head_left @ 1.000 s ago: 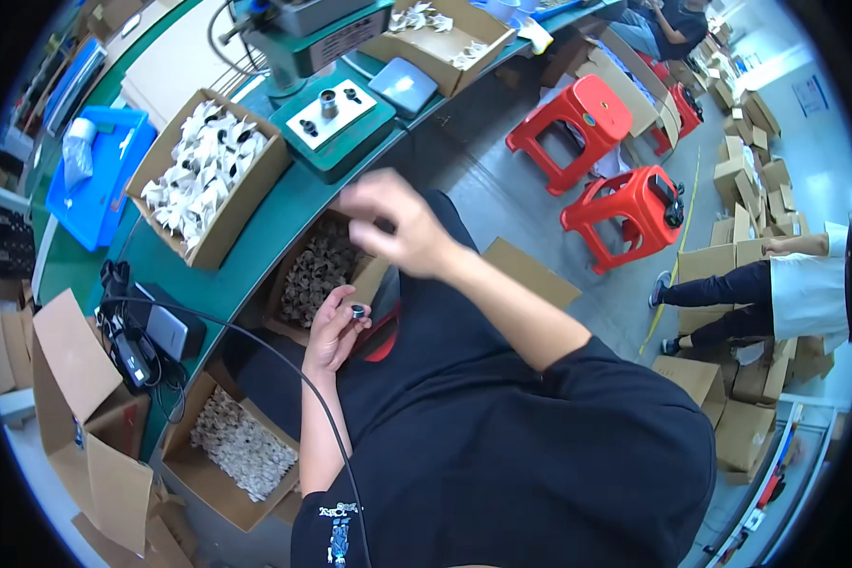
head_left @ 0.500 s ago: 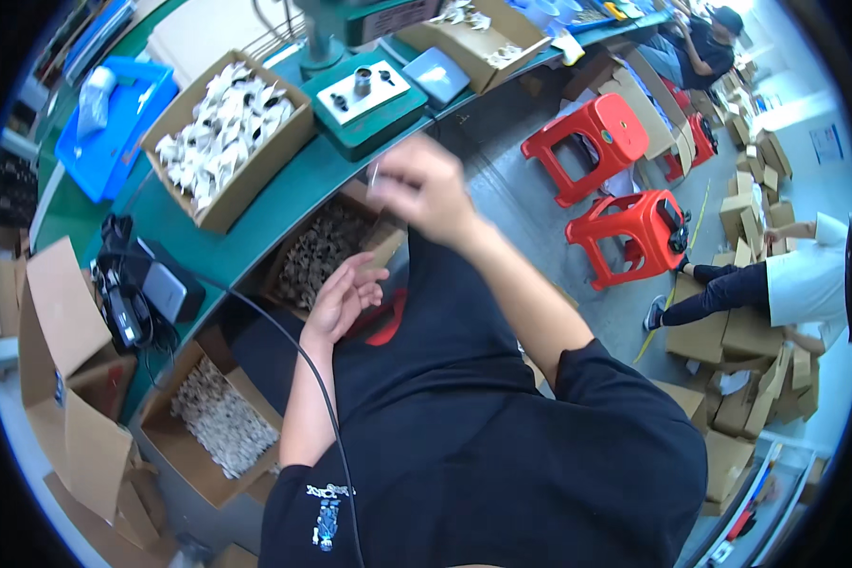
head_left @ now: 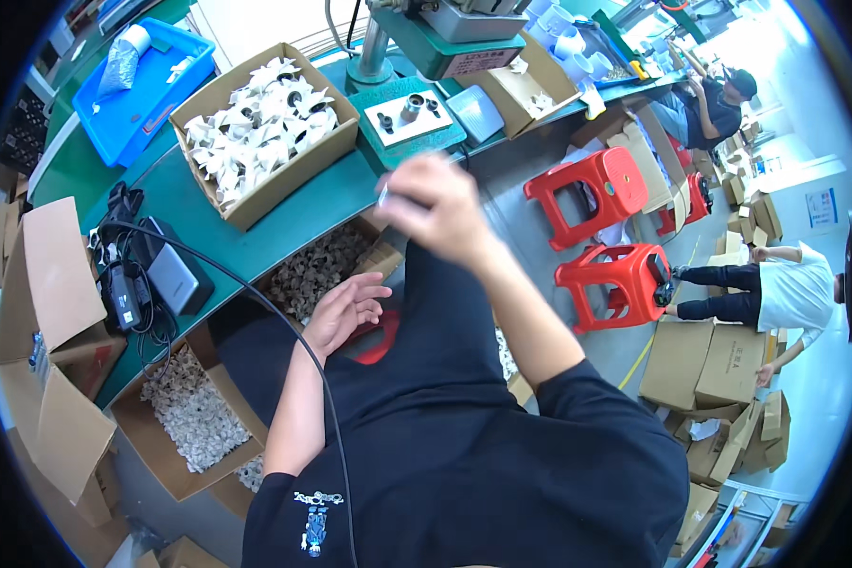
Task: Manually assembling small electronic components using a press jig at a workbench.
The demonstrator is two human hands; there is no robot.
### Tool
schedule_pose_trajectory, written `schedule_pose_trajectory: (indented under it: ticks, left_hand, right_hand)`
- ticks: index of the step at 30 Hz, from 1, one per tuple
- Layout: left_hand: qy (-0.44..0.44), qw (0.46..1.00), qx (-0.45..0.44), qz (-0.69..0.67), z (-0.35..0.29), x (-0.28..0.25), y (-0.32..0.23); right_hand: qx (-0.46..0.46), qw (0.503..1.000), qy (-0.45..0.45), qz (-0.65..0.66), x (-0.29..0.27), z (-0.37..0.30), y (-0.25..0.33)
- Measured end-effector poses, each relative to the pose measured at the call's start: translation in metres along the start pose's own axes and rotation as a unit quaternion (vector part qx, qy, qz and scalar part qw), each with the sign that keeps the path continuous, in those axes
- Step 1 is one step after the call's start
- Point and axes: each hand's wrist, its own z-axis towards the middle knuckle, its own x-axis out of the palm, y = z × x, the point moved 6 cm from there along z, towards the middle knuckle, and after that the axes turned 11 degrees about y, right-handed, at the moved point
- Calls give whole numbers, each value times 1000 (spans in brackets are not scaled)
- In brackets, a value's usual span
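My right hand point(head_left: 435, 206) is raised in front of the green press base point(head_left: 407, 123), its thumb and fingers pinched together. A small pale, shiny piece point(head_left: 383, 196) shows at the fingertips, too blurred to name. Lower and to the left, my left hand point(head_left: 344, 312) is open, palm turned up, fingers loosely bent with nothing in them. It is nearest to a box of dark grey metal parts point(head_left: 317, 270) below the table edge. On the press base lies a light metal plate with a short round post point(head_left: 413, 107) and dark knobs.
On the green table point(head_left: 199, 251) stand a carton of white finned parts point(head_left: 256, 133), a blue tray point(head_left: 137, 123) and a black-and-silver device point(head_left: 175, 284) with cables. The press head point(head_left: 445, 47) overhangs the base. Red stools point(head_left: 615, 284), cartons point(head_left: 710, 364) and two people are at right. A cable crosses my left arm.
The view has shifted, so the table and press appear lower and further right. My right hand stays pinched and my left hand open. The standing person at right has changed posture.
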Motion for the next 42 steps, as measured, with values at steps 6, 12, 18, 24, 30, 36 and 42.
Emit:
schedule_pose_trajectory:
  ticks: [6, 12, 18, 24, 30, 36, 42]
  left_hand:
    - [94, 994, 40, -39, 8, -24, 15]
    - [71, 996, 21, -58, 14, -7, 12]
    - [-13, 999, 11, -31, 27, -20, 16]
    - [-45, 998, 30, -21, 24, -33, 13]
    - [-71, 997, 31, -8, 14, -42, 12]
    - [-150, 988, 19, 13, -5, -49, 6]
    - [-105, 994, 12, 17, 27, -33, 7]
  right_hand:
    - [47, 981, 163, 91, 93, -74, 3]
    - [60, 994, 74, 49, -11, -29, -13]
    - [252, 932, 87, -246, -166, 40, -187]
    - [326, 810, 395, -287, -140, 53, -239]
    - [388, 747, 453, -293, -151, 34, -227]
    - [281, 784, 369, -412, -133, 49, -205]
    - [252, 907, 167, -293, -180, 70, -176]
